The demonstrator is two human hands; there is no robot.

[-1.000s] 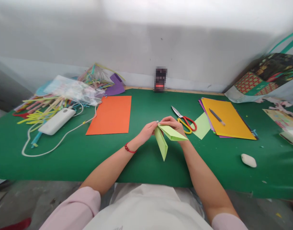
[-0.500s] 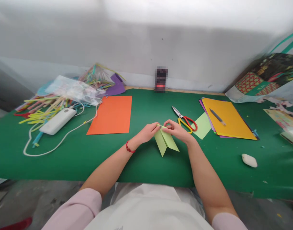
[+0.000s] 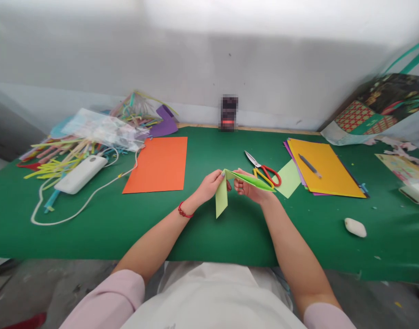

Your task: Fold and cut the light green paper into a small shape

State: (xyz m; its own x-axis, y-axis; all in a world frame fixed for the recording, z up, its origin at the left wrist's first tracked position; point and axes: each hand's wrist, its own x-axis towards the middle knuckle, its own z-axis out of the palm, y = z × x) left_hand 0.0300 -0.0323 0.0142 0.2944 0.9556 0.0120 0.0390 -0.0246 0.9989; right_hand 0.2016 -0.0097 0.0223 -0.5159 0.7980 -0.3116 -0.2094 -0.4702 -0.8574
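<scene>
A person bends both arms over a green table (image 3: pixel 212 242), where a folded light-green paper (image 3: pixel 222 199) is held up in front of the body, between the front and back edges. The left hand (image 3: pixel 210 186) pinches it at the crease, thumb on top; one flap hangs down, the other slants off to the right. Under that slanting flap, the right hand (image 3: pixel 253 193) has its fingers curled; an onlooker cannot tell whether it grips the paper. Bare green tabletop runs from the hands to the front edge, and another strip parts the left hand from the orange sheet (image 3: pixel 158 164). Room is tighter on the right: scissors (image 3: pixel 259 166) lie just beside the right hand, handles nearest, with a pale green sheet (image 3: pixel 289 178) next to them and a yellow sheet (image 3: pixel 327 171) beyond, topped by a pen (image 3: pixel 310 166).
</scene>
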